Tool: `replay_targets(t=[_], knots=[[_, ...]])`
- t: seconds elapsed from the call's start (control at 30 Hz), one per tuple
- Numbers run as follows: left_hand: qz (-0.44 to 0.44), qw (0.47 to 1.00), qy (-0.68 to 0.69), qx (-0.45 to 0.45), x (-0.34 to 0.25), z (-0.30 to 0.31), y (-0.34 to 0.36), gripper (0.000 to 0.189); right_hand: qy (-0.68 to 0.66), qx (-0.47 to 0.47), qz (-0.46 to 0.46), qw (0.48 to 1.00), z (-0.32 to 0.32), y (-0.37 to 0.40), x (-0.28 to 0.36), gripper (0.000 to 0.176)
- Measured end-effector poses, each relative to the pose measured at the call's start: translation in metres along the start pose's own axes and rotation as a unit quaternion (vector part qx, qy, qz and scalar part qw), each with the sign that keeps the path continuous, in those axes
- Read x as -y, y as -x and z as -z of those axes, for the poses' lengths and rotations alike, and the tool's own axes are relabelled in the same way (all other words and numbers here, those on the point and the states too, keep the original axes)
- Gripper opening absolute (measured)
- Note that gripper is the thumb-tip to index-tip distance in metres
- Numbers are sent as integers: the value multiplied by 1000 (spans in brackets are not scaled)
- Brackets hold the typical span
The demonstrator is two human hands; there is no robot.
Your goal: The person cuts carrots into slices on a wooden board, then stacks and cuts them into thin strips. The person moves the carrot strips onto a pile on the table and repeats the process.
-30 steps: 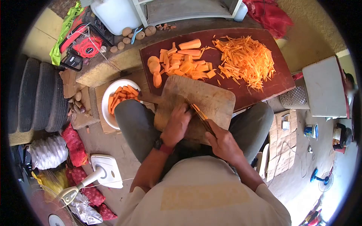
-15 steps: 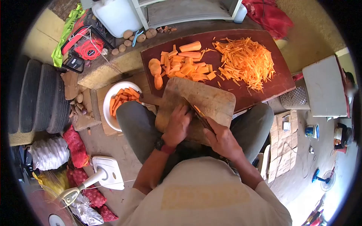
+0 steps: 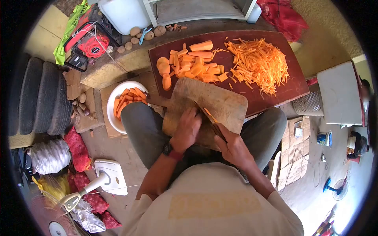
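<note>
Head view. Board [image 3: 224, 100]: across our lap. On it: left hand [image 3: 187, 128], fingers curled, hold hidden, we cannot tell; right hand [image 3: 233, 147], closed round knife [image 3: 207, 115], carrot slivers [image 3: 213, 117] at its blade. Beyond board: chunks [image 3: 199, 67], shreds [image 3: 260, 65]. Step, we judge: slicing; another cut calls for tucked fingertips.

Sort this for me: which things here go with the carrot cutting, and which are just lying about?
Carrot cutting:
knife in the right hand
wooden board
carrot chunks
pile of shreds
red tabletop
probably the white bowl of carrot pieces

Seemingly just lying about:
tyres
red machine
red sacks
bucket
</note>
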State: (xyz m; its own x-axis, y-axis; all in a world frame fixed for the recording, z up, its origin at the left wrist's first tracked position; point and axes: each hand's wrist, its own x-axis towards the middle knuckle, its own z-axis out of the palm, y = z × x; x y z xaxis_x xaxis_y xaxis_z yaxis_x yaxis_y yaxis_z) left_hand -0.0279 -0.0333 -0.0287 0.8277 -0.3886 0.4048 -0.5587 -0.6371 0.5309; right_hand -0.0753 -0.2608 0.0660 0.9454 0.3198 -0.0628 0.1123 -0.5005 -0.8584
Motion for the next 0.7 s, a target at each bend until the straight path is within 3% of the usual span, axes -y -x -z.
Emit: replay_targets(t=[0.07, 0.27, 0.47, 0.57, 0.7], knots=[[4, 1000, 19, 12, 4, -3, -3, 35, 18, -29, 53, 998, -8, -11, -10, 45], [9, 1000, 18, 16, -12, 16, -11, 33, -19, 4, -10, 1000, 1, 4, 2, 46], [7, 1000, 26, 3, -10, 12, -16, 32, 39, -36, 66, 996, -11, -14, -11, 44], [8, 999, 36, -10, -16, 17, -15, 28, -25, -8, 19, 999, 0, -2, 6, 44], [33, 999, 13, 26, -6, 5, -8, 25, -8, -12, 12, 1000, -5, -3, -5, 44]])
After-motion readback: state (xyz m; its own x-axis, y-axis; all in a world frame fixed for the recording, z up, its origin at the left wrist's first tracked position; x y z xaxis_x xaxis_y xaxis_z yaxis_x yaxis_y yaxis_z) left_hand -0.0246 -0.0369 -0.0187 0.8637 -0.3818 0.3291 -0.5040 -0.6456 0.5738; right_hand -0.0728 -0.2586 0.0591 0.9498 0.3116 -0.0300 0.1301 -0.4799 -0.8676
